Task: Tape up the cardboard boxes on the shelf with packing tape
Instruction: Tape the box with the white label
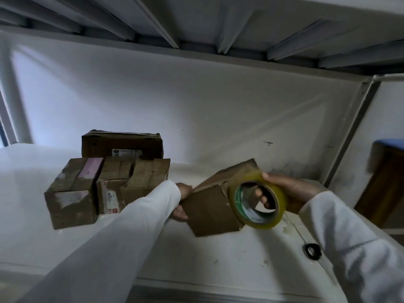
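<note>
Head view, left hand point(182, 199) half-hidden behind box point(211, 212)

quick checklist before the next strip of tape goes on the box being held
1. Box held steady: ok. The left hand grips the tilted box at its left edge.
2. Tape ready: ok. The right hand holds the tape roll, fingers through its core.
3. Free tape end found: cannot tell, too blurred.
4. Box flaps closed flat: cannot tell; its top edge looks crumpled.
5. Room to work: ok. The other boxes sit apart, to the left on the shelf.
</note>
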Motion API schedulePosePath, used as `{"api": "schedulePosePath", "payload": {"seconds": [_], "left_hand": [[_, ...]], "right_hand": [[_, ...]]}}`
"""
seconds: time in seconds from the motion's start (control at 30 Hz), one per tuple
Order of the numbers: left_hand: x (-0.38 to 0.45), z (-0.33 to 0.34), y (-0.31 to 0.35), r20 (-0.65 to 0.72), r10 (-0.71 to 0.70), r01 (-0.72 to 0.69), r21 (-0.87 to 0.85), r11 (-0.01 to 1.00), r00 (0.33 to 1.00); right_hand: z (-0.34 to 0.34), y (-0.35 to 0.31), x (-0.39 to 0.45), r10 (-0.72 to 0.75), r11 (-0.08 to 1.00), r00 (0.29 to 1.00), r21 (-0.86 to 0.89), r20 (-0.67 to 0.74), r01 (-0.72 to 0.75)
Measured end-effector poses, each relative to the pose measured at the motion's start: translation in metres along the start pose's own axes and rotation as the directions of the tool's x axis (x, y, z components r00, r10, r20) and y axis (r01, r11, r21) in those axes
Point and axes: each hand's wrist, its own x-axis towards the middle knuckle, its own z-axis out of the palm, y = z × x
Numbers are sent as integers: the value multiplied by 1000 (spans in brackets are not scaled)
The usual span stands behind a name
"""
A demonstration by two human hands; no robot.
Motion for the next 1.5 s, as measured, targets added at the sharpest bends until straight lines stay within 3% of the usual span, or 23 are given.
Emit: {"api": "schedulePosePath", "payload": {"seconds": [0.07, 0.1, 0.17, 0.2, 0.27, 0.37, 0.43, 0.57, 0.7, 0.77, 0.9, 1.03, 1.2, 1.5], "left_hand": [[2, 7, -9, 20, -5, 4, 42, 999, 1000], [0, 12, -11, -44, 15, -12, 73, 997, 999], [-1, 13, -11, -337, 258, -248, 73, 966, 906], [-2, 14, -12, -385, 361, -376, 38, 926, 849], [-23, 18, -20, -385, 597, -637, 31, 770, 704], [-42, 30, -32, -225, 778, -791, 48, 610, 586], [-48, 34, -34, -164, 773, -746, 202, 635, 613], [-44, 39, -33, -214, 745, -639, 402, 656, 631], [-44, 39, -24, -186, 749, -632, 432, 643, 636], [-43, 37, -19, -184, 749, -633, 431, 643, 636], [-36, 35, -13, -176, 691, -610, 353, 709, 701], [-35, 34, -7, -121, 697, -613, 387, 689, 707], [-30, 29, -7, -126, 657, -584, 357, 729, 743], [-27, 31, -8, -154, 661, -604, 296, 740, 734]], "right_hand": [[11, -9, 4, -100, 985, 994, 144, 34, 94], [19, -13, 7, -127, 985, 991, 125, 38, 122], [32, -19, 21, -172, 984, 985, 55, -16, 172], [38, -22, 28, -188, 981, 980, 24, -57, 190], [47, -27, 43, -204, 979, 970, -43, -132, 201], [60, -31, 58, -218, 976, 963, -50, -157, 213], [67, -31, 62, -217, 976, 962, -33, -163, 214], [69, -33, 61, -160, 986, 971, -74, -178, 149], [47, -50, 40, 73, 969, 993, -230, -92, -93], [39, -51, 29, 105, 946, 988, -293, -116, -135], [31, -16, 17, 192, 909, 972, -348, -136, -228], [13, 20, 18, 135, 954, 977, -246, -163, -173], [16, 40, 31, 39, 857, 973, -493, -229, -151], [25, 65, 26, 36, 913, 977, -390, -212, -118]]}}
